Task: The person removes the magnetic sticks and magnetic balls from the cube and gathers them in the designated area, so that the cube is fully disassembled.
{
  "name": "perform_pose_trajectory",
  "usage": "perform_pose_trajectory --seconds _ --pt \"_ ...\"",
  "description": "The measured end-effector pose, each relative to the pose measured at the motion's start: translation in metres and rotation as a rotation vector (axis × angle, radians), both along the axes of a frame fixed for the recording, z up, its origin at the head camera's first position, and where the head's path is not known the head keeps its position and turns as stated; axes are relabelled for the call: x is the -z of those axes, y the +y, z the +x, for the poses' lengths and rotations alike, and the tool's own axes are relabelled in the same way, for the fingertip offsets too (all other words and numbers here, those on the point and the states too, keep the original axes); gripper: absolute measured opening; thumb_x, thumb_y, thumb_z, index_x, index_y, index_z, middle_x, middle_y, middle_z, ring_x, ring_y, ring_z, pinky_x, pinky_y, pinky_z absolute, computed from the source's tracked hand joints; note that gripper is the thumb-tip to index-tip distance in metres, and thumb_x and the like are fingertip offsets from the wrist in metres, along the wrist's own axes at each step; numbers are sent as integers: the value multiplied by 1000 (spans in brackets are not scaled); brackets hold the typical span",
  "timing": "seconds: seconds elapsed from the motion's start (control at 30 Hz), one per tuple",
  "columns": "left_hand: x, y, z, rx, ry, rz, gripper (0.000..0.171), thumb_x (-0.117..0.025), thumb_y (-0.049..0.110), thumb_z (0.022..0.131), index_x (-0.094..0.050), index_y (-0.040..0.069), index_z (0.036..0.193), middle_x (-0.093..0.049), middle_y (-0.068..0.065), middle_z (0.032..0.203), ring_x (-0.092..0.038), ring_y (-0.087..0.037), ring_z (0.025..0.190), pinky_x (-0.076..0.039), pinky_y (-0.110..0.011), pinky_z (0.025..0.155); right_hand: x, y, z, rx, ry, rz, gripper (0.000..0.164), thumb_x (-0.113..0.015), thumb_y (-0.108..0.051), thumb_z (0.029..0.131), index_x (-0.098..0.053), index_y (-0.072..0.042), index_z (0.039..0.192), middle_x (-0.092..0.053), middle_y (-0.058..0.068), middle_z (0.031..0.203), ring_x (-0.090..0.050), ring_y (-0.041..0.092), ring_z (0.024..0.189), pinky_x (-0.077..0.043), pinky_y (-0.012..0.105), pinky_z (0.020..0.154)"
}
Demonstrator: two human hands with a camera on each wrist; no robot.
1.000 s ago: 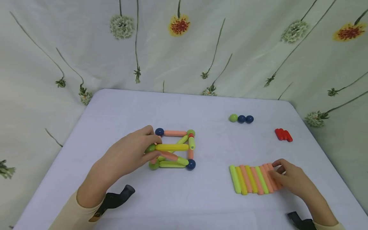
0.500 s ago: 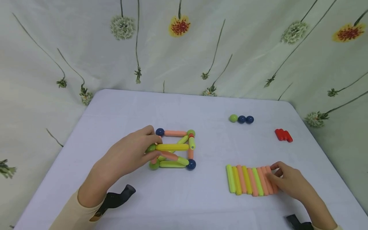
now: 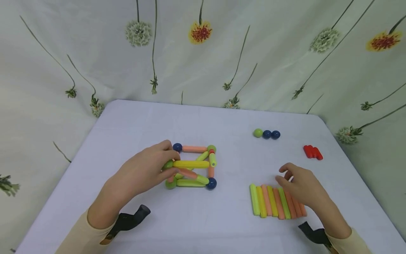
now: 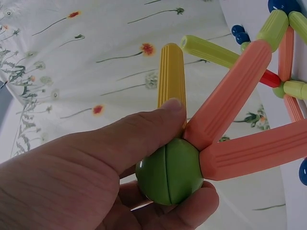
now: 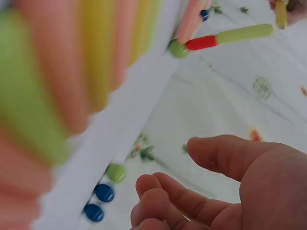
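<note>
You've shifted right hand [image 3: 302, 185] inward over stick row [image 3: 279, 204], fingers parted, empty; left hand [image 3: 144, 167] pinches green ball [image 4: 170, 172]. Seemingly mid-build; next likely needs fetching.

The right hand [image 3: 302, 185] partly hides the row of sticks [image 3: 278, 203]. In right wrist view, these are blurred and cut off.

The right hand [image 3: 302, 182] has lifted off the sticks [image 3: 279, 203] (shifted leftward).

Fingers [image 5: 154, 206] apart from blurred sticks [image 5: 55, 67]
</note>
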State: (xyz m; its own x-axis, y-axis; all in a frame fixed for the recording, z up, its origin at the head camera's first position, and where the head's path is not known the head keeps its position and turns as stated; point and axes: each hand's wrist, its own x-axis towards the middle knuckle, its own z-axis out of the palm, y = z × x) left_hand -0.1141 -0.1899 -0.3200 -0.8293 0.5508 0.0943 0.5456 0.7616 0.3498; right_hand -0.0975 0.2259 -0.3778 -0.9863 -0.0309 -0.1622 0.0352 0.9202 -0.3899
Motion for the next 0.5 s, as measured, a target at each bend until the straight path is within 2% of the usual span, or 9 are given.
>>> perform_pose_trajectory --seconds 0.23,0.33,0.5 --pt "-1 -2 1 1 -1 -2 20 -79 22 84 -68 16 100 -48 5 88 -46 -7 65 -42 -23 57 -16 -62 -25 -50 27 -176 35 -60 -39 95 -59 -12 118 -66 5 95 -58 20 75 -50 31 60" --pt "-1 -2 1 -5 -14 -6 21 -79 22 84 -69 16 101 -48 5 89 -47 -7 66 -43 -24 58 -19 -91 -34 -61 -16 -298 35 -58 -40 96 -58 -14 120 -69 4 94 -60 23 74 -50 33 62" --pt "-1 0 0 -9 -26 -12 19 -79 24 84 -69 16 99 -48 5 88 -47 -8 66 -43 -24 58 -16 -129 -43 -28 -140 -516 36 -56 -42 97 -53 -18 123 -71 5 95 -63 31 75 -49 33 62"
